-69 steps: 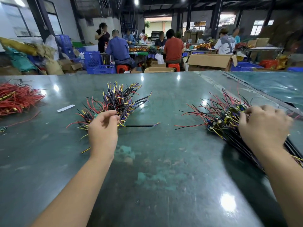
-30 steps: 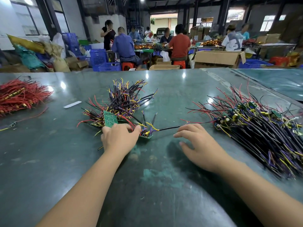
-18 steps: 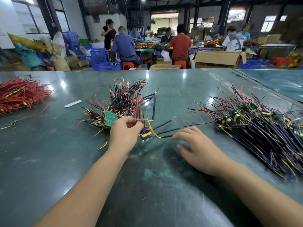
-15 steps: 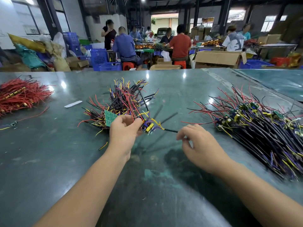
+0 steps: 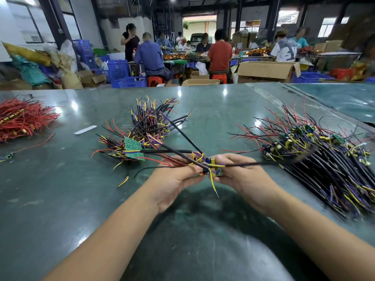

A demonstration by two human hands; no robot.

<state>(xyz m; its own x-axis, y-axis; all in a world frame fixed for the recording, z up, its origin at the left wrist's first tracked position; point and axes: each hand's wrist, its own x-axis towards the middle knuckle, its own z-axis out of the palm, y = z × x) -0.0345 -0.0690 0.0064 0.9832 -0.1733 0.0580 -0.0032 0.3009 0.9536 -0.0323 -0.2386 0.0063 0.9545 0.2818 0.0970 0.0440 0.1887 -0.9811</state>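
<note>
A small green circuit board (image 5: 211, 168) with black, yellow, purple and red wires is held above the green table (image 5: 60, 199) between both hands. My left hand (image 5: 174, 177) grips its left side and my right hand (image 5: 241, 175) pinches its right side. Long black leads fan out from it to the left, up and right. Behind it lies a loose pile of wired boards (image 5: 146, 130), one green board (image 5: 133, 146) showing face up. A larger heap of wired boards (image 5: 316, 151) lies at the right.
A bundle of red wires (image 5: 22, 118) lies at the far left, a white strip (image 5: 85, 129) near it. A second table (image 5: 341, 98) adjoins at the right. Beyond the table's far edge, seated people, cardboard boxes and blue crates fill the workshop.
My left hand lifted one wired board off the middle pile and brought it toward me. My right hand came over from the table and took its other side.
</note>
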